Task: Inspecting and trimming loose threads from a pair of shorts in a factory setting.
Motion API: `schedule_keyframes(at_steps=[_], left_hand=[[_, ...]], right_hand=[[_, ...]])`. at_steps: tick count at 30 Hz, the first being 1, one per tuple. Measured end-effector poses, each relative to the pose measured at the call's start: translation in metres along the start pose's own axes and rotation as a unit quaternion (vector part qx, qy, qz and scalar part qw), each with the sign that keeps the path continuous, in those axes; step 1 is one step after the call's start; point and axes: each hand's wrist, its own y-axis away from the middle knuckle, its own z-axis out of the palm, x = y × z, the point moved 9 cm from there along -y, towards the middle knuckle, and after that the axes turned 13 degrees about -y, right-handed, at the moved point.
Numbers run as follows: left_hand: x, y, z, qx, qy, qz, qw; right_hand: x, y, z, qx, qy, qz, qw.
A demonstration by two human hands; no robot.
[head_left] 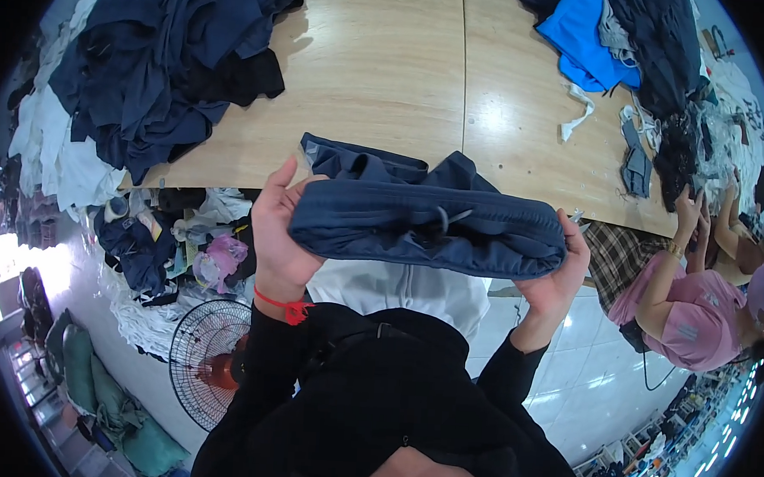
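A pale wooden table [390, 75] lies ahead of me, a heap of dark blue clothes [158, 63] on its left. I hold a folded navy fabric garment [426, 223] over its near edge, my left hand [280, 233] and right hand [560, 278] each clasping an end.

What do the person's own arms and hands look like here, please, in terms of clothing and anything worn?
Both forearms are covered by long black sleeves reaching the wrists. The left hand is bare, with a red string bracelet tied at the wrist. The right hand is bare, with nothing visible on it.
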Motion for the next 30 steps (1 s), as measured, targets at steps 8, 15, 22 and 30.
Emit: schedule_keyframes(at_steps=[8, 15, 22, 30], left_hand=[[0.014, -0.001, -0.008, -0.064, 0.08, -0.005, 0.995], [0.009, -0.007, -0.021, -0.093, 0.148, -0.017, 0.984], [0.009, -0.009, -0.027, -0.106, 0.134, 0.01, 0.985], [0.012, -0.005, -0.023, -0.065, 0.123, 0.008, 0.99]], right_hand=[[-0.01, 0.01, 0.005, -0.003, 0.015, -0.052, 0.999], [-0.008, 0.013, 0.007, 0.039, 0.054, -0.084, 0.994], [-0.015, 0.015, -0.002, 0.017, 0.024, -0.091, 0.995], [-0.024, 0.016, -0.006, 0.029, 0.047, -0.08, 0.995]])
